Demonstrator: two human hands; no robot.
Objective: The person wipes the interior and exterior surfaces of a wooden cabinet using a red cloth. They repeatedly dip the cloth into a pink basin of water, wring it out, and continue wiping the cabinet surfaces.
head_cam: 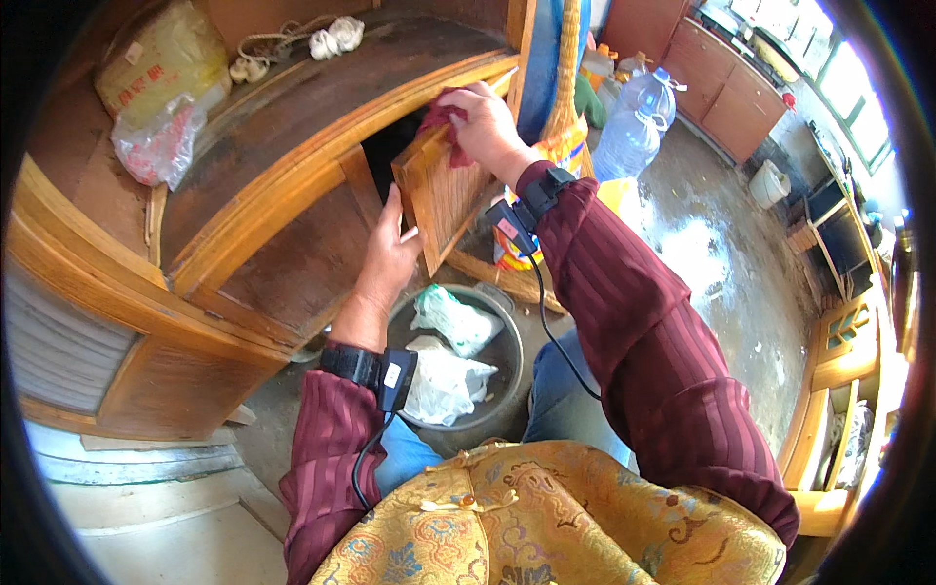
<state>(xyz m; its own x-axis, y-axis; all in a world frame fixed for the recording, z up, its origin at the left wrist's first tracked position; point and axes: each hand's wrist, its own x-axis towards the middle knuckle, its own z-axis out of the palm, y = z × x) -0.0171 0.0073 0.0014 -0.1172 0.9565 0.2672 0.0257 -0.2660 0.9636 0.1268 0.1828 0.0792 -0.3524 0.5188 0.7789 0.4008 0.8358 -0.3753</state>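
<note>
A small wooden cabinet door (447, 196) stands swung out from the front of a wooden cabinet (292, 212). My left hand (384, 259) grips the door's near side edge, thumb on one side and fingers on the other. At the door's top edge, my right hand (488, 124) presses a dark red cloth (437, 123), which folds over the wood. A dark opening (384, 157) shows behind the door; its inside cannot be made out.
Below the door sits a round basin (518, 358) with plastic bags (446, 384). Bags (164, 80) and a cord (281, 36) lie on the cabinet's upper shelf. A broom (567, 80) and large plastic bottles (636, 121) stand to the right, beside a white bucket (769, 184).
</note>
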